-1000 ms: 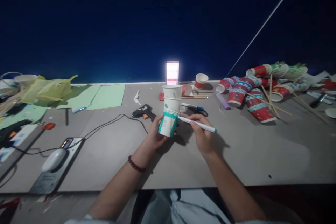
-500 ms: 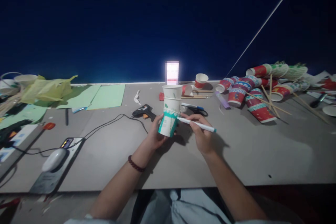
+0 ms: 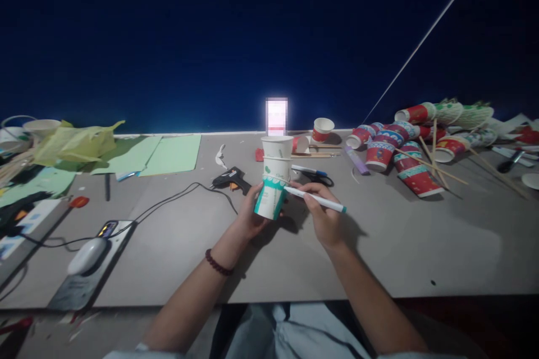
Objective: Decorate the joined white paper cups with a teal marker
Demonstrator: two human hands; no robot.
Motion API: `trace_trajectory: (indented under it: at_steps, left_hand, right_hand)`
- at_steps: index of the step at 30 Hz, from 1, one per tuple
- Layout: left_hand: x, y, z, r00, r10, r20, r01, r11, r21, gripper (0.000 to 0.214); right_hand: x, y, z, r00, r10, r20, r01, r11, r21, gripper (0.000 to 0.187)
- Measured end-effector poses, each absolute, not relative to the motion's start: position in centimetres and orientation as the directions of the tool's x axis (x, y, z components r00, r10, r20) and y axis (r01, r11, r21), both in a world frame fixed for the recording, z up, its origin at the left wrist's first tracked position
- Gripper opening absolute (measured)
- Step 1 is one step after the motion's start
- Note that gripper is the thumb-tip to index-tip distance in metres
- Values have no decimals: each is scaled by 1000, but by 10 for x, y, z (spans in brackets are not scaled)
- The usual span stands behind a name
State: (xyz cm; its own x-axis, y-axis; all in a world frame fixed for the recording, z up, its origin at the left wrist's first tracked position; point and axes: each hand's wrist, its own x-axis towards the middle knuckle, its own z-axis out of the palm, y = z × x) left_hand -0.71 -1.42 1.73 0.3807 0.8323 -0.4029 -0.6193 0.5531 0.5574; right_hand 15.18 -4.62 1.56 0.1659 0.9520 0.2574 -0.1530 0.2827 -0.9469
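Observation:
My left hand (image 3: 248,216) is wrapped round a white paper cup (image 3: 269,197) whose lower part is coloured teal, holding it tilted above the grey table (image 3: 404,247). My right hand (image 3: 322,216) pinches a white marker with a teal end (image 3: 318,199); its tip touches the cup's side. Just behind the held cup stand two stacked white cups (image 3: 277,156) with green dots.
A black glue gun (image 3: 231,179) with its cable lies left of the cups. Scissors (image 3: 314,175) lie behind my right hand. Several red patterned cups and sticks (image 3: 404,151) pile up at the right. Green paper sheets (image 3: 168,154) lie far left; a phone and white mouse (image 3: 90,252) near left.
The marker has shifted very slightly against the cup; both hands and the cup stay where they were.

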Motion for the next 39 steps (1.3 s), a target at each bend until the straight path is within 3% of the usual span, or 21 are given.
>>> trace_trajectory:
  at_steps: [26,39]
  left_hand:
    - [-9,-13,14,441,818,-370,-629,576,522,35]
    - [-9,-11,18,478,804,-355,-654,595,467,34]
  right_hand:
    - [152,-45,13,183,948,260,-221,297,-929,4]
    - [153,-46,17,87,952,293,-123,302,-945,5]
